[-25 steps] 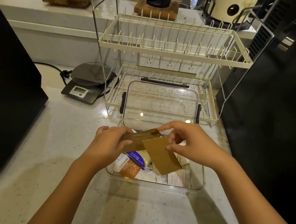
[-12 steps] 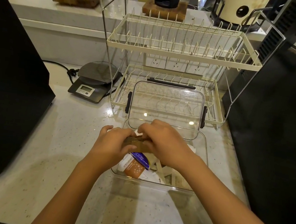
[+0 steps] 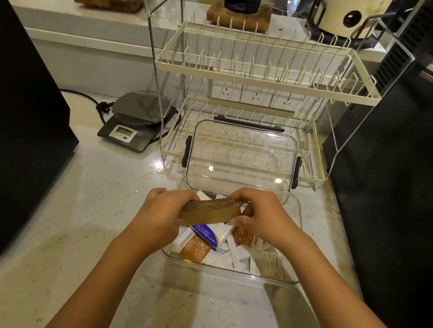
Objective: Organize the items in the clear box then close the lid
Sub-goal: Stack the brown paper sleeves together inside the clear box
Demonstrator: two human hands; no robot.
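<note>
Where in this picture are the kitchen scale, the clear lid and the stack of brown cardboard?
kitchen scale (image 3: pixel 141 112): head view, on its round weighing plate.
clear lid (image 3: pixel 243 153): head view, on the middle of its clear panel.
stack of brown cardboard (image 3: pixel 210 212): head view, on its flat front face between the hands.

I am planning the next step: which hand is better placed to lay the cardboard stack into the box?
Probably the left hand: it grips the cardboard stack along its length over the clear box, while the right hand only pinches one end.
</note>
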